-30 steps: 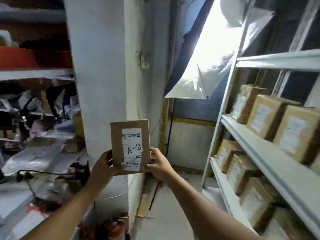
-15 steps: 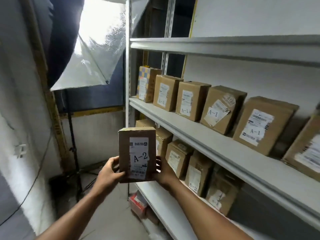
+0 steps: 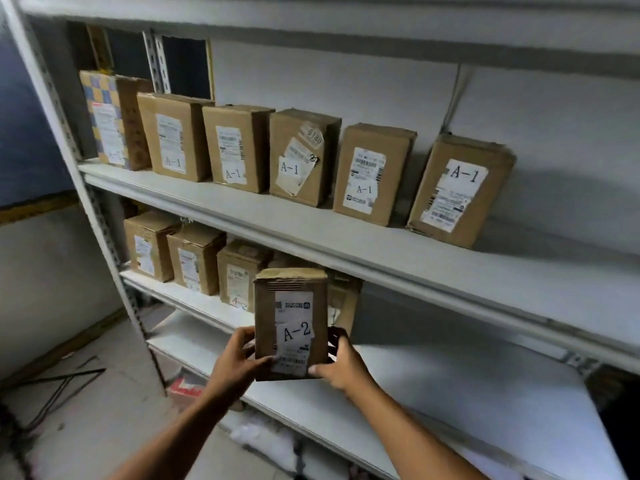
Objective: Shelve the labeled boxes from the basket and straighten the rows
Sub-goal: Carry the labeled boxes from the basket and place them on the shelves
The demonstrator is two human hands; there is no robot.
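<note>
I hold a brown cardboard box [image 3: 290,323] with a white "A-2" label upright in front of the rack. My left hand [image 3: 239,355] grips its lower left edge and my right hand [image 3: 341,363] grips its lower right edge. Behind it, the second shelf [image 3: 194,299] carries a row of A-2 boxes [image 3: 194,259] on its left part. The shelf above [image 3: 311,233] holds several boxes marked A-1 [image 3: 372,174]; the rightmost one [image 3: 459,190] leans to the right, apart from the others. The basket is out of view.
The white metal rack has an upright post [image 3: 104,230] at the left and a lower shelf [image 3: 467,393]. A red and white carton [image 3: 185,389] lies on the floor under the rack. Thin dark stand legs [image 3: 65,375] lie on the floor at the left.
My view has swung right, from the pillar and cluttered left shelves to face the rack squarely. Both hands still hold the A-2 box, now in front of the second shelf.
</note>
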